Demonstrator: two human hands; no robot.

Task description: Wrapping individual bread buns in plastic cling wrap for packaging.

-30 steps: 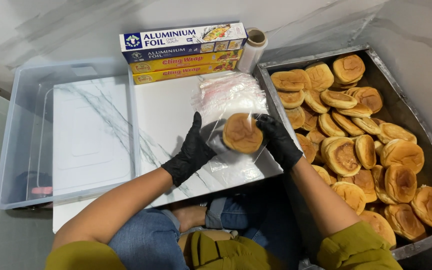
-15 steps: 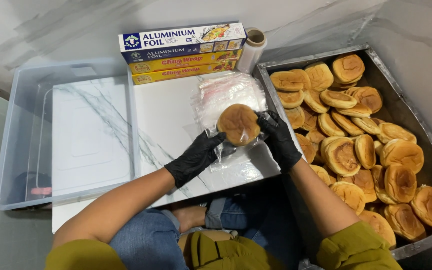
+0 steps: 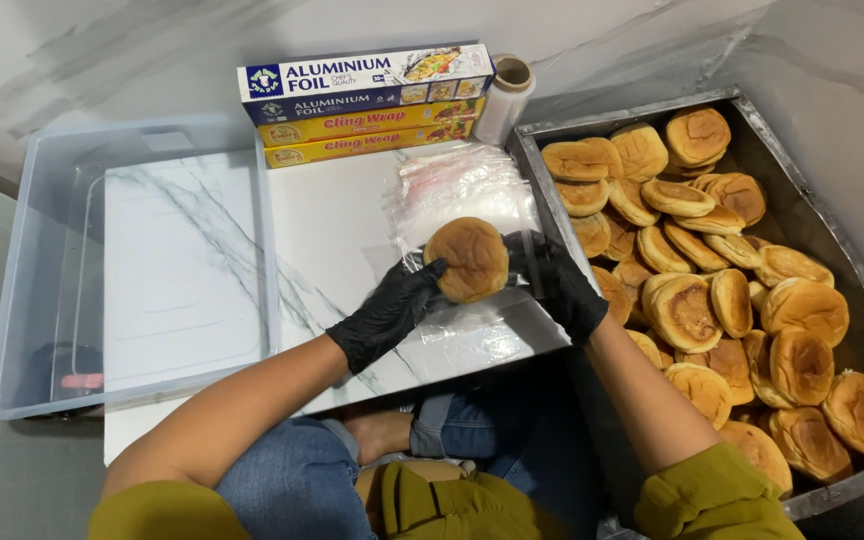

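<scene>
Both of my hands wear black gloves. My left hand (image 3: 389, 312) and my right hand (image 3: 558, 285) hold one round golden bun (image 3: 467, 259) between them, just above a sheet of clear plastic wrap (image 3: 462, 325) that lies on the white marble board (image 3: 332, 230). The left fingers touch the bun's lower left edge. The right hand grips its right side. A stack of clear plastic bags (image 3: 457, 185) lies on the board right behind the bun.
A metal tray (image 3: 802, 200) full of several buns (image 3: 712, 250) stands at my right. A clear plastic tub (image 3: 142, 270) sits at the left. Three long boxes of foil and wrap (image 3: 367, 100) and a roll (image 3: 505, 95) lie at the back.
The bun has been lifted and tilted up toward me. My left hand slid off its top down to its lower left edge, and the wrap under it lies looser.
</scene>
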